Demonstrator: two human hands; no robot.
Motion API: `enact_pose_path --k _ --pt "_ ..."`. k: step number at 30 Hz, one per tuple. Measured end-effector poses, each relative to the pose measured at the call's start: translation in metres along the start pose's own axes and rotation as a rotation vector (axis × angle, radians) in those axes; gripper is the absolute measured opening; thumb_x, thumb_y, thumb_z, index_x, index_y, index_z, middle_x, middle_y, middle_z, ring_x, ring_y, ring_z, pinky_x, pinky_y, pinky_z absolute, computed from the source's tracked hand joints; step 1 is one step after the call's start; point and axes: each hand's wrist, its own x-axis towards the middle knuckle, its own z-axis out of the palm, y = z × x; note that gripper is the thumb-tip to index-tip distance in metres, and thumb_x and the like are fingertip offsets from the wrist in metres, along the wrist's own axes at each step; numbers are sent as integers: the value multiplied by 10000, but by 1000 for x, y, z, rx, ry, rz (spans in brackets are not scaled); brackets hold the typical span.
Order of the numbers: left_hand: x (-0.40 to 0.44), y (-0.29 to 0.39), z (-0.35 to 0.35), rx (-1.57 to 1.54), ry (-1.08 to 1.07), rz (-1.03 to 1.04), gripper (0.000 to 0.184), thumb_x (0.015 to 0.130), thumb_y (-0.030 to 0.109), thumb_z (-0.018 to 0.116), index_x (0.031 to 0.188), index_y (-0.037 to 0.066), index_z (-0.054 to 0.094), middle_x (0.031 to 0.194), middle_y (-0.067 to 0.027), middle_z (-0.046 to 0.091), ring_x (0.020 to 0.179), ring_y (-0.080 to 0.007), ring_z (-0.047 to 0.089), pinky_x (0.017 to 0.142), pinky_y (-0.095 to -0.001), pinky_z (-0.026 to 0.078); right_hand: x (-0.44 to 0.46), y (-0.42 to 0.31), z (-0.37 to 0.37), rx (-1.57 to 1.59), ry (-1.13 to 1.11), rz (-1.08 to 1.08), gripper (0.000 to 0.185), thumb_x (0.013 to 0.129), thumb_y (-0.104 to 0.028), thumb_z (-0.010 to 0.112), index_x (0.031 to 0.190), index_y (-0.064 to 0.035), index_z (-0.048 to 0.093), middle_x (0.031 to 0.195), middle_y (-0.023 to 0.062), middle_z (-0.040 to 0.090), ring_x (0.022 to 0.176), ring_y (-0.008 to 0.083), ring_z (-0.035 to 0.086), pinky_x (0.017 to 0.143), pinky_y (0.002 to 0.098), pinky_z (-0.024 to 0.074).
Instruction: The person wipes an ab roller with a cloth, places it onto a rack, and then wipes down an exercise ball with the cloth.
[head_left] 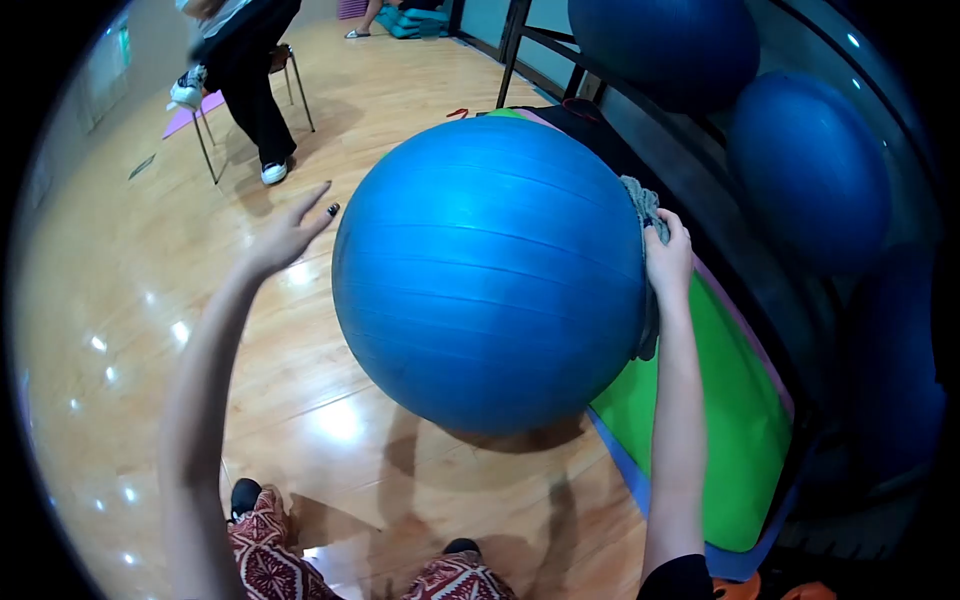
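Note:
A large blue exercise ball fills the middle of the view, over the wooden floor. On its right side my right hand is closed on a grey cloth, which lies against the ball and hangs down along it. My left hand is off the ball's left side, its fingers spread and nothing in it.
Green mats lie to the right, beside a dark rack with more blue balls. At the upper left a person sits on a chair. Farther back are teal items and part of another person.

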Motion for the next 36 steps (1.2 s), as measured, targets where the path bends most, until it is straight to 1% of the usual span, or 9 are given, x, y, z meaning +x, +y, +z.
enact_pose_path --k 7,10,13,15,19,21,28,34,36 --pt "39 -18 64 -364 -19 325 598 937 366 405 1391 19 230 1439 -206 226 1352 -287 184 1093 -343 154 -4 -7 -14 -50 42 -161 321 780 -223 581 1068 -81 584 1051 142 566 993 309 546 855 370 424" --pt "44 -8 59 -189 -19 436 628 908 349 463 1384 10 235 1418 -230 253 1331 -326 226 1085 -364 196 -4 -13 -23 -104 41 -204 327 770 -217 575 1066 -76 584 1025 150 574 980 314 551 846 356 428" --pt "41 2 30 31 -283 532 668 865 318 539 1378 7 247 1387 -245 302 1305 -344 276 1066 -385 251 -7 -31 -30 -176 45 -172 330 764 -211 573 1069 -86 586 1028 152 574 968 316 553 842 357 432" --pt "60 7 16 144 -386 829 745 792 257 631 1381 14 246 1337 -258 373 1288 -362 303 1053 -380 276 -16 -51 -30 -275 102 -116 306 762 -202 568 1049 -100 589 1042 135 568 970 311 555 820 373 447" --pt "25 14 41 198 -451 807 784 746 285 650 1370 8 263 1361 -292 304 1281 -422 273 1053 -419 268 -49 -97 -15 -393 249 -54 272 755 -251 551 988 -123 609 995 105 577 874 314 585 724 412 481" --pt "11 -11 53 82 -263 753 841 705 332 665 1366 0 264 1391 -307 221 1294 -464 198 1049 -494 227 -69 -131 -7 -387 286 -170 265 725 -225 588 964 -114 607 949 103 578 854 319 585 719 388 478" --pt "-69 -4 79 152 -190 695 927 662 368 687 1374 -11 229 1434 -282 132 1316 -475 107 1004 -628 136 -121 -151 -31 -442 314 -367 186 753 -188 613 930 -132 622 895 74 584 806 282 581 678 371 476" --pt "-76 -17 88 117 -64 949 692 648 354 704 1270 162 467 1405 -214 255 1279 -475 173 951 -696 134 -105 -134 -64 41 275 84 319 813 -206 561 1092 -51 560 1080 173 591 974 318 581 827 352 447" --pt "-47 -30 88 73 27 1012 776 599 443 745 1268 160 473 1409 -191 253 1284 -463 165 944 -707 130 -101 -138 -75 -151 74 12 376 794 -298 581 1086 -61 568 1047 170 608 961 322 586 828 360 442"
